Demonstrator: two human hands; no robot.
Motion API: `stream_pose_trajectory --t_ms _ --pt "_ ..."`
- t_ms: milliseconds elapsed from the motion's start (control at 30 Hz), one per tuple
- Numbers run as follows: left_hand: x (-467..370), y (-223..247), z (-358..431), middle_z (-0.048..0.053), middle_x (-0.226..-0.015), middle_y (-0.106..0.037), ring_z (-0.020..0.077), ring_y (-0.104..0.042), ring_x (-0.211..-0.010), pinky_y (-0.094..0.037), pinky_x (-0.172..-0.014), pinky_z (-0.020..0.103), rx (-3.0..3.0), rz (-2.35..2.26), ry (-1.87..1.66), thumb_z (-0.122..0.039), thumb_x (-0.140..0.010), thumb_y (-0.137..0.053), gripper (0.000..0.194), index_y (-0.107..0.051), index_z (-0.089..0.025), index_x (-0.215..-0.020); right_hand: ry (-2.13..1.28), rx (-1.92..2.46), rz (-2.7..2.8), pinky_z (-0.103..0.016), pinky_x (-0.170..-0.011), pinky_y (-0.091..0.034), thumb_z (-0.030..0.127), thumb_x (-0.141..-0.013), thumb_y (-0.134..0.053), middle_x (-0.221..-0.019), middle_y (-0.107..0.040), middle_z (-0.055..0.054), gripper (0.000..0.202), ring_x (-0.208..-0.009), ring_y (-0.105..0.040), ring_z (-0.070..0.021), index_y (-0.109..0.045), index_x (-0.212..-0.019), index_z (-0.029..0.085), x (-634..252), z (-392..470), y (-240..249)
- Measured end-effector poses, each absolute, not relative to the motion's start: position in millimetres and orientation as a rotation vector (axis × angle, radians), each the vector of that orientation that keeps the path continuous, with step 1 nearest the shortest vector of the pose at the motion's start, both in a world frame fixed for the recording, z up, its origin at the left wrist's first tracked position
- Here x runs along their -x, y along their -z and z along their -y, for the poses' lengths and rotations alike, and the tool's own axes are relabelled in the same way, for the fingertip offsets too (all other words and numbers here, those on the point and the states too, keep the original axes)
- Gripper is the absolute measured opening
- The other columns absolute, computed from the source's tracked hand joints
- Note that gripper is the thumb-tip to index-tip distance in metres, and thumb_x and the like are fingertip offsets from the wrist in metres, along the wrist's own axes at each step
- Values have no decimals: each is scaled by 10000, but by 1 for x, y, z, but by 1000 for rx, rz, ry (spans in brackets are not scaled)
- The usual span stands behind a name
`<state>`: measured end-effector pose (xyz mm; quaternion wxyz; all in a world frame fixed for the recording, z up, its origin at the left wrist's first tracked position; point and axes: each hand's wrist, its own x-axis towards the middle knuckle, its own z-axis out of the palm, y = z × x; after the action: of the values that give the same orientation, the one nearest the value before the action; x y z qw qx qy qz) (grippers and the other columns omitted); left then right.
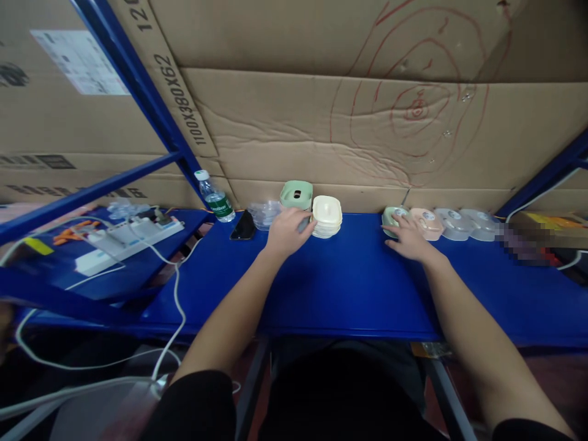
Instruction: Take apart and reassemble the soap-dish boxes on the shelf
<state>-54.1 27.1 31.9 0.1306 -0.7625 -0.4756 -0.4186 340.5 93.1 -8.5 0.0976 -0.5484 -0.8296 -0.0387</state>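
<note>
My left hand [288, 233] is at the left side of a stack of cream square lids [327, 211], its fingers curled toward the thumb. A small grey patch shows between thumb and forefinger; what it is I cannot make out. Just behind this hand sits a light green square box piece [296, 192] with a dark slot in its top. My right hand [408, 237] is spread open over a green-lidded small container [394, 215], fingertips on or just above it. Beside it stand a pink container [427, 224] and two greyish clear containers [452, 224] in a row.
Left of the stack are clear plastic pieces [263, 215], a black phone [243, 225] and a water bottle [215, 197]. A white power strip [131, 245] with cables lies farther left. Cardboard [285, 110] backs the blue table [349, 294]; blue posts [138, 79] frame it.
</note>
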Motion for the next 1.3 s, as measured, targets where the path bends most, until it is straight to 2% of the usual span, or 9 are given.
stream_pose_trajectory --t_ms 100,233,333,467,633,900,1167,1300 --pt "71 -34 -33 103 -1018 -775 212 -725 -964 -562 -881 339 2090 1419 1310 -391 -991 -585 279 -747 -167 -1027 120 1728 2451 -719 -1192 -232 440 -905 -597 -1702 -330 -139 569 -1549 -243 -494 -655 -1429 224 -341 -92 11" --pt "79 -30 -38 77 -939 -772 189 -722 -878 -562 -818 310 2077 1545 1311 -361 -983 -578 257 -745 -171 -1031 195 1765 2429 -736 -1189 -216 492 -922 -588 -1681 -379 -113 510 -1547 -257 -469 -703 -1356 252 -340 -90 11" --pt "66 -23 -36 65 -948 -786 188 -726 -877 -564 -816 310 2235 1561 1202 -361 -970 -599 280 -745 -182 -1130 234 1768 2418 -731 -1193 -210 569 -905 -609 -1658 -407 -148 561 -1538 -265 -475 -712 -1339 229 -336 -87 9" --pt "38 -16 -30 44 -960 -798 213 -745 -938 -564 -829 322 2445 1588 1007 -381 -959 -629 349 -721 -202 -1245 225 1735 2393 -679 -1214 -224 587 -897 -635 -1659 -386 -189 660 -1541 -268 -474 -647 -1428 194 -327 -83 8" --pt "23 -13 -33 31 -994 -799 228 -753 -974 -557 -836 323 2436 1809 917 -378 -994 -599 480 -587 -214 -1445 163 1634 2436 -664 -1212 -253 579 -908 -639 -1665 -382 -180 678 -1546 -258 -489 -610 -1473 205 -319 -80 8" --pt "26 -4 -44 65 -1037 -802 242 -751 -1026 -532 -818 320 2359 1815 850 -348 -1031 -555 294 -681 -196 -1248 107 1567 2474 -676 -1179 -327 593 -904 -644 -1664 -392 -162 685 -1528 -302 -496 -599 -1482 228 -315 -80 13" --pt "32 2 -50 58 -981 -792 221 -745 -902 -494 -739 305 2321 1629 850 -350 -1013 -605 189 -699 -204 -1089 120 1603 2476 -675 -1188 -306 597 -923 -626 -1665 -388 -173 678 -1531 -296 -492 -597 -1481 215 -313 -78 13" --pt "34 4 -51 63 -934 -786 218 -732 -855 -478 -737 317 2284 1485 900 -375 -1027 -581 214 -705 -203 -1046 114 1575 2436 -687 -1193 -294 577 -916 -639 -1650 -412 -176 666 -1525 -308 -494 -611 -1465 201 -309 -75 10"
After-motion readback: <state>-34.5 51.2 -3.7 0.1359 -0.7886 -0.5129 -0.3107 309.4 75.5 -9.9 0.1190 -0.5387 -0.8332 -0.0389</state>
